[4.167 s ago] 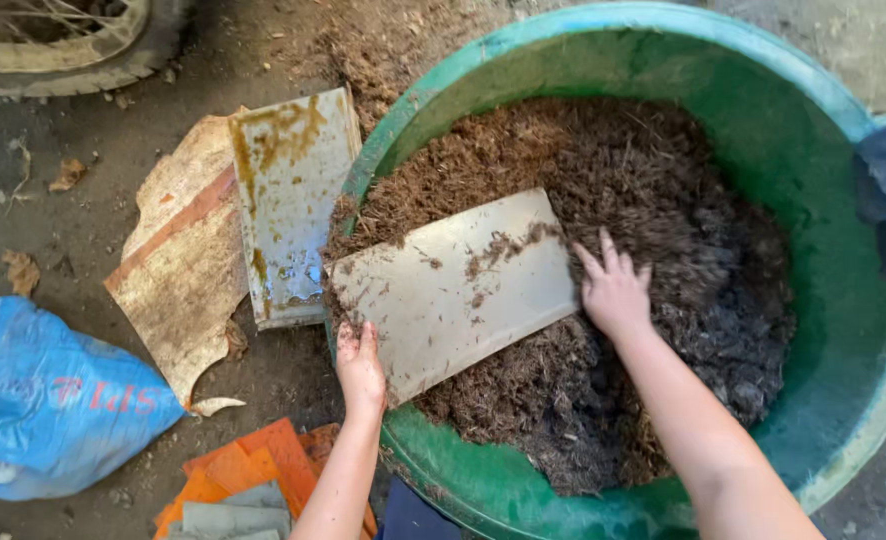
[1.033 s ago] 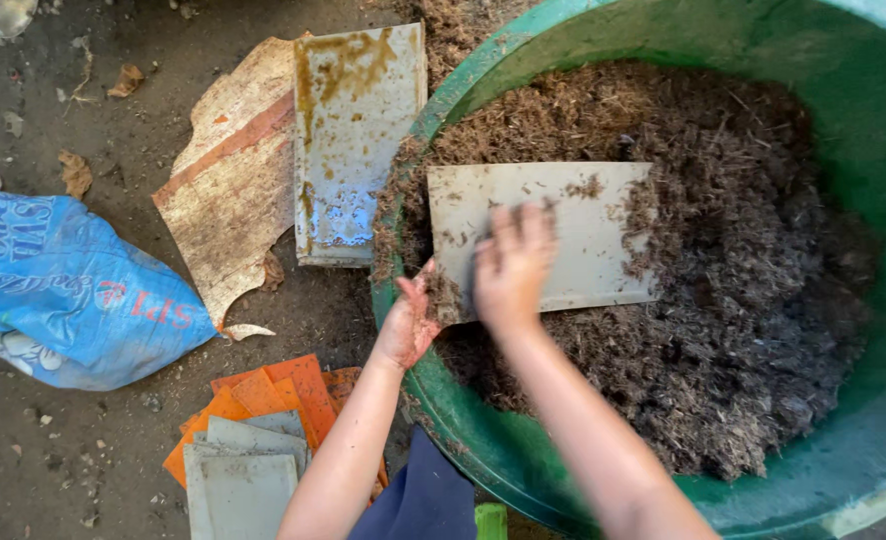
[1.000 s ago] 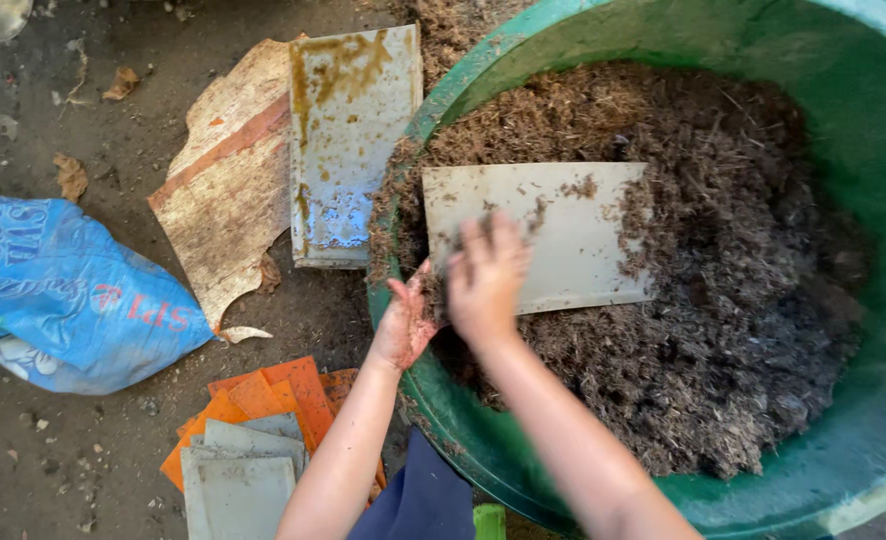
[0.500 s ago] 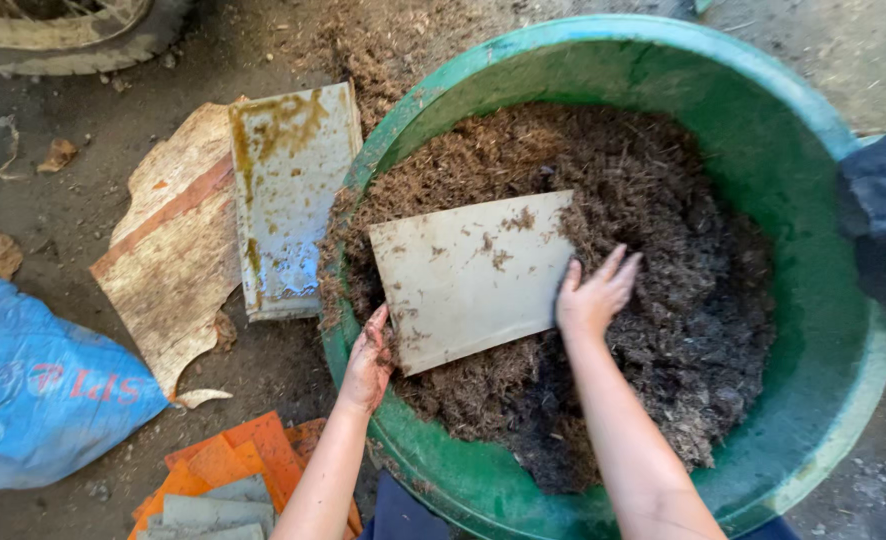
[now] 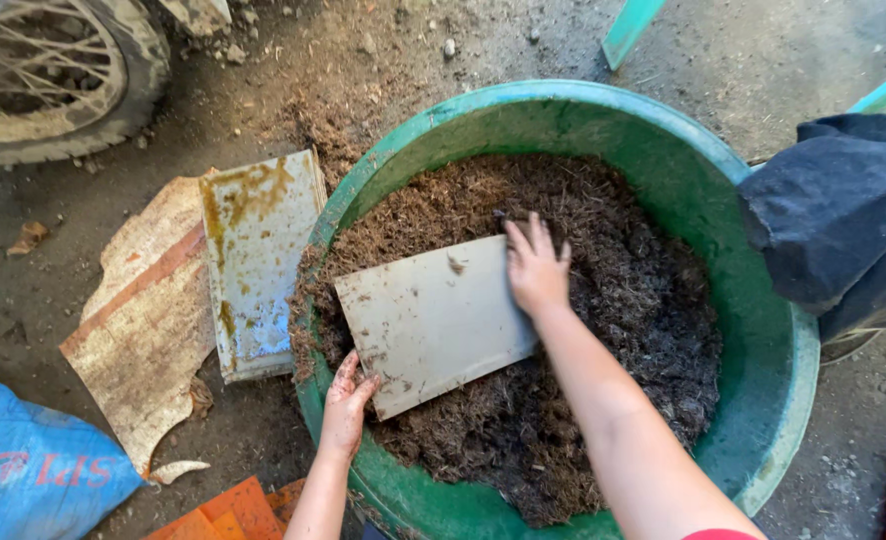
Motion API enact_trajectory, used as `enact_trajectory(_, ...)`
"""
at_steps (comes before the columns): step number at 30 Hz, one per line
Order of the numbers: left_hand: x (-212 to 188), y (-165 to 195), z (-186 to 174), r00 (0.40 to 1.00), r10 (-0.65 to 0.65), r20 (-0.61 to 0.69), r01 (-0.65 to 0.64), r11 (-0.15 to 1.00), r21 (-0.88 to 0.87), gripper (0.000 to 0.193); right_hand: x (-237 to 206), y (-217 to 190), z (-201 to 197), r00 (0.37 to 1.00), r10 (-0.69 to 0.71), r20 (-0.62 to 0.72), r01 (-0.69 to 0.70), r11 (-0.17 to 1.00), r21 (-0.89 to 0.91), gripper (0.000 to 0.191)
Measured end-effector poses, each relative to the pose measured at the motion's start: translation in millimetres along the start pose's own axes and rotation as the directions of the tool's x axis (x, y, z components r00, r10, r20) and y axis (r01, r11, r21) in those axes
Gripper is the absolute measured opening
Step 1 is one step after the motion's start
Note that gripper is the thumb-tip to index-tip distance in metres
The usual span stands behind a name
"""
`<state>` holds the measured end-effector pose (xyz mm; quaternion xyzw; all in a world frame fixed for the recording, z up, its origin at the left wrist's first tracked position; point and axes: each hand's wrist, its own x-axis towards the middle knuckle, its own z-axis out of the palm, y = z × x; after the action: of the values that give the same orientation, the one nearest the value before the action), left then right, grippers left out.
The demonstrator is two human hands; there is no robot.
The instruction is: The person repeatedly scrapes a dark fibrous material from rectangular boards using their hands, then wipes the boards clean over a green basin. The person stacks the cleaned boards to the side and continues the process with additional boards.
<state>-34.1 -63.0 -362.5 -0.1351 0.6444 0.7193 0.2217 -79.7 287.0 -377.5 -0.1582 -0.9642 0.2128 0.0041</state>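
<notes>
Down in the head view, a flat grey board (image 5: 433,322) lies on top of dark brown fibrous compost (image 5: 623,300) inside a big round green tub (image 5: 763,300). The board sits in the left half of the tub, its long axis running from lower left to upper right, so one short end points toward the tub's near-left rim and the other toward the middle of the heap. It lies nearly flat, with a few crumbs of compost scattered on its face.

The left hand (image 5: 346,400) is at the board's near-left corner, just inside the rim, fingers curled up against the board's edge; whether they truly grip it or only press on it I cannot tell. The right hand (image 5: 538,270) rests palm-down at the board's far-right end, fingers spread open and flat, partly on the board and partly on the compost.

Outside the tub to the left, a stained metal sheet (image 5: 258,262) lies on the dirt floor, overlapping a torn brown scrap of cardboard (image 5: 138,330). A blue sack (image 5: 23,470) lies at the lower left, and a spoked wheel (image 5: 53,75) shows at the upper left.
</notes>
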Motion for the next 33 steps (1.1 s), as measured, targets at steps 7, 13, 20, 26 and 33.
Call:
enact_trajectory(7, 12, 29, 29, 0.999, 0.002, -0.052, 0.012, 0.963, 0.270, 0.054, -88, 43, -7, 0.997, 0.035, 0.065, -0.016, 0.963, -0.271, 0.060)
enact_trajectory(13, -5, 93, 95, 0.989, 0.146, 0.032, -0.148, 0.927, 0.345, 0.044, -168, 2, -57, 0.953, 0.208, 0.223, -0.146, 0.953, -0.266, 0.055)
enact_trajectory(20, -62, 187, 138, 0.949, 0.256, 0.186, -0.315, 0.710, 0.630, 0.037, -257, -53, -97, 0.757, 0.302, 0.579, -0.065, 0.917, -0.394, 0.081)
enact_trajectory(26, -94, 191, 141, 0.898, 0.350, 0.267, -0.427, 0.550, 0.718, 0.042, -242, -30, -97, 0.807, 0.317, 0.499, -0.413, 0.906, 0.092, 0.059)
enact_trajectory(33, -119, 178, 146, 0.954, 0.294, 0.058, -0.178, 0.401, 0.899, 0.049, -195, -116, -124, 0.938, 0.341, 0.064, -0.242, 0.513, 0.824, 0.069)
